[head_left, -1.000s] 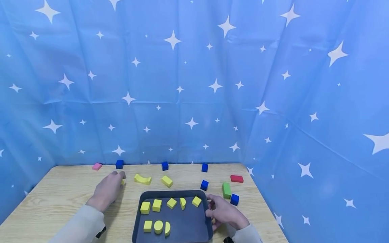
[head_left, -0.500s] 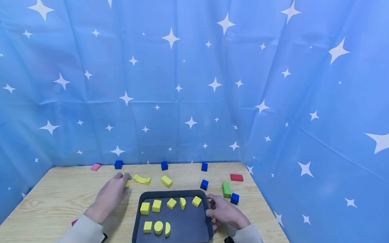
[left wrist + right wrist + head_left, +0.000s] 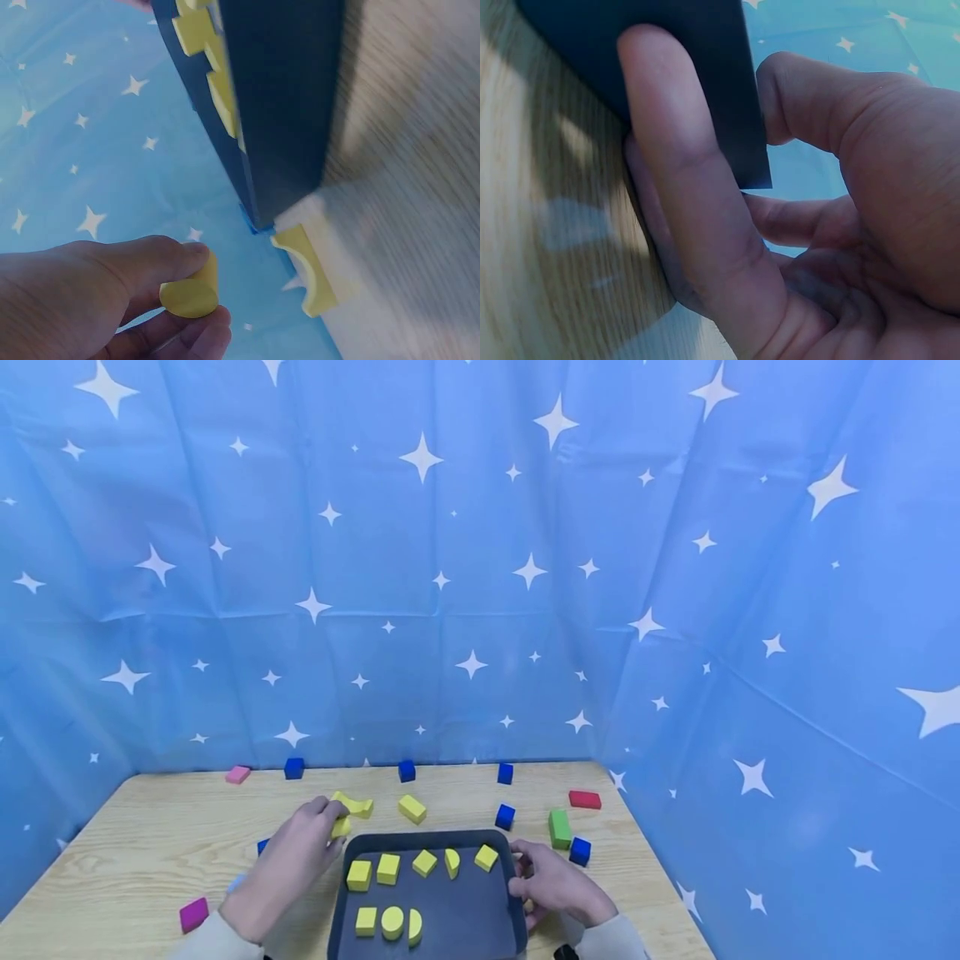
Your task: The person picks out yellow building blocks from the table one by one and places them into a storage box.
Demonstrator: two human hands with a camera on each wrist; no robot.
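Note:
My left hand pinches a yellow cylinder block between thumb and fingers, just off the far left corner of the dark tray. Right behind that hand in the head view lies a yellow curved block, whose hollow side shows in the left wrist view. My right hand grips the tray's right wall, thumb at the rim and fingers against the outside. Two loose rows of yellow blocks lie in the tray, among them a round block, a half-round block and a cube.
Behind the tray lie a yellow rectangular block and blue cubes. A green block and a red block are at the right. On the left are a magenta block and a pink block. A starry blue curtain hangs behind.
My left hand has moved right and nearer with the yellow cylinder block, toward the tray's far left corner, uncovering the magenta block. The right hand stays on the tray.

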